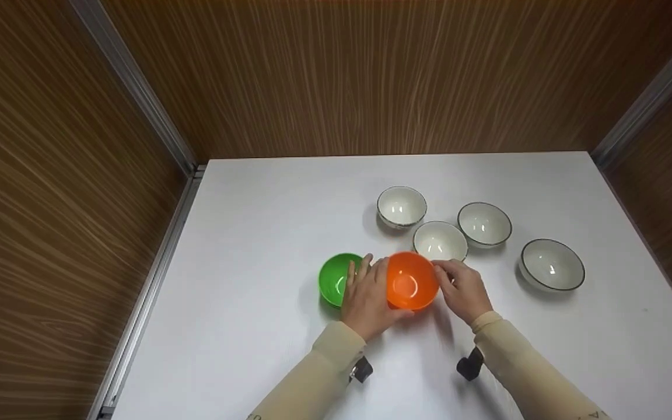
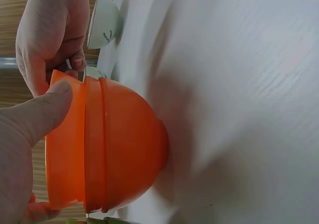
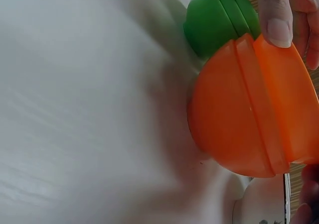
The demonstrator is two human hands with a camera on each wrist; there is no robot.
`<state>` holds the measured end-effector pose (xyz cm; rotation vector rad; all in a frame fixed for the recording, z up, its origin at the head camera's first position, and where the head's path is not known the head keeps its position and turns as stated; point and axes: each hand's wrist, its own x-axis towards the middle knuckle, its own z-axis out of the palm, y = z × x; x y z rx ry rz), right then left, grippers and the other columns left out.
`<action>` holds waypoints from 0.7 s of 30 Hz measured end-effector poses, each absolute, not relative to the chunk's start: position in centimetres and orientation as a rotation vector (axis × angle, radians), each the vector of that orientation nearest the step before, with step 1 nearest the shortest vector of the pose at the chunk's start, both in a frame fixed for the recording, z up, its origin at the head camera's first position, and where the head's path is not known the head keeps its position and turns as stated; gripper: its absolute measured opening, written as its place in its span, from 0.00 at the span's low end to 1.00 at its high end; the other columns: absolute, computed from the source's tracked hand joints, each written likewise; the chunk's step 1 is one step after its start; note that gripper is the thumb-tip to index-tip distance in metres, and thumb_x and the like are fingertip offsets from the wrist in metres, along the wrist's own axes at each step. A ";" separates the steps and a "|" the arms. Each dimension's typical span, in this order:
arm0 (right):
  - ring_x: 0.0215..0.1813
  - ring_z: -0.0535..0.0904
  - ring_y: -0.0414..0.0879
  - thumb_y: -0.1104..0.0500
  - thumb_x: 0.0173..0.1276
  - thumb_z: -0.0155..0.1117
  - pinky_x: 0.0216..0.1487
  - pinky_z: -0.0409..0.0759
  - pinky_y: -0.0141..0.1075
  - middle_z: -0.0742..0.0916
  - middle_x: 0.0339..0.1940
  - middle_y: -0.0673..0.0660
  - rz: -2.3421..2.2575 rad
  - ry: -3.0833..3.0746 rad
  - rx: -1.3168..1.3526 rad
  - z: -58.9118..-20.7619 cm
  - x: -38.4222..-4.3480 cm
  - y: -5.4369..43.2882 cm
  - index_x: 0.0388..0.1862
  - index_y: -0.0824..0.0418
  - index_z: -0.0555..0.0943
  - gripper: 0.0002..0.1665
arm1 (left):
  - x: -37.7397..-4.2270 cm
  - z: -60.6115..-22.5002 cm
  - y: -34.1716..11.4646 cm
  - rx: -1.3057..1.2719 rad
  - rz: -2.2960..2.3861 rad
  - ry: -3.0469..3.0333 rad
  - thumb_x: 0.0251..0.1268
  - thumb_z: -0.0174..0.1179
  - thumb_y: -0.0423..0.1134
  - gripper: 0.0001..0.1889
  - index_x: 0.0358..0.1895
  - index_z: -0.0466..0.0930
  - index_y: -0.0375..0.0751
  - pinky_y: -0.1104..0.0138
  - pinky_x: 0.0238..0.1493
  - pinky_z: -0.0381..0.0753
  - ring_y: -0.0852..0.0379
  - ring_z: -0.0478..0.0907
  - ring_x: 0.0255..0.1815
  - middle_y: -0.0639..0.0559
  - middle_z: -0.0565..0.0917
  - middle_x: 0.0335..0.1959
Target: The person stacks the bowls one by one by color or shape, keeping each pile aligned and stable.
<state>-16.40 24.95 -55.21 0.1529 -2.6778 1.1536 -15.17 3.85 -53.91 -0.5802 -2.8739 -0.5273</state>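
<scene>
One orange bowl [image 1: 410, 281] sits nested, slightly tilted, in a second orange bowl [image 2: 127, 149] that stands on the table. My left hand [image 1: 366, 297] grips the upper bowl from its left side, with the thumb on the near side of its wall and the other fingers beyond, overlapping the green bowl [image 1: 336, 279] in the head view. At the right rim of the upper bowl, my right hand [image 1: 465, 290] pinches with curled fingers. Close at the left of the orange stack stands the green bowl, partly hidden by my left fingers.
Several white bowls with dark rims stand behind and to the right: one at the back [image 1: 402, 207], one right behind the orange stack [image 1: 440, 240], others farther right [image 1: 485, 224]. Wood-grain panels [image 1: 342, 76] enclose the white table [image 1: 242, 233].
</scene>
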 end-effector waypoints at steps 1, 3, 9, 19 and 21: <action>0.33 0.74 0.45 0.62 0.72 0.57 0.33 0.75 0.34 0.85 0.34 0.54 1.153 -2.677 0.156 -55.3 -16.4 24.9 0.46 0.64 0.85 0.12 | -15.2 -53.9 3.9 -0.580 -0.525 -2.883 0.36 0.71 0.69 0.57 0.70 0.60 0.41 0.48 0.75 0.43 0.50 0.56 0.73 0.51 0.74 0.64; 0.33 0.74 0.45 0.62 0.72 0.57 0.33 0.75 0.35 0.85 0.34 0.54 1.155 -2.678 0.161 -55.4 -16.4 25.0 0.46 0.64 0.85 0.12 | -15.2 -54.0 3.9 -0.582 -0.522 -2.892 0.36 0.71 0.69 0.57 0.71 0.60 0.41 0.48 0.75 0.42 0.50 0.55 0.74 0.51 0.73 0.65; 0.31 0.73 0.45 0.62 0.71 0.58 0.32 0.73 0.35 0.83 0.31 0.53 1.159 -2.697 0.154 -55.5 -16.5 25.0 0.45 0.64 0.86 0.11 | -15.2 -54.2 3.9 -0.581 -0.522 -2.908 0.36 0.72 0.68 0.58 0.71 0.59 0.41 0.47 0.74 0.41 0.50 0.53 0.74 0.50 0.72 0.66; 0.32 0.74 0.45 0.62 0.71 0.58 0.33 0.74 0.37 0.84 0.32 0.53 1.139 -2.720 0.147 -55.9 -16.6 25.0 0.46 0.64 0.85 0.12 | -15.3 -54.5 3.9 -0.572 -0.496 -2.953 0.37 0.70 0.69 0.60 0.73 0.56 0.40 0.48 0.75 0.39 0.50 0.50 0.76 0.50 0.68 0.69; 0.32 0.74 0.46 0.62 0.71 0.58 0.33 0.74 0.37 0.84 0.32 0.54 1.140 -2.728 0.142 -56.0 -16.7 25.0 0.46 0.64 0.85 0.12 | -15.3 -54.5 3.9 -0.574 -0.484 -2.961 0.38 0.70 0.70 0.60 0.74 0.55 0.41 0.49 0.75 0.38 0.50 0.49 0.76 0.49 0.68 0.70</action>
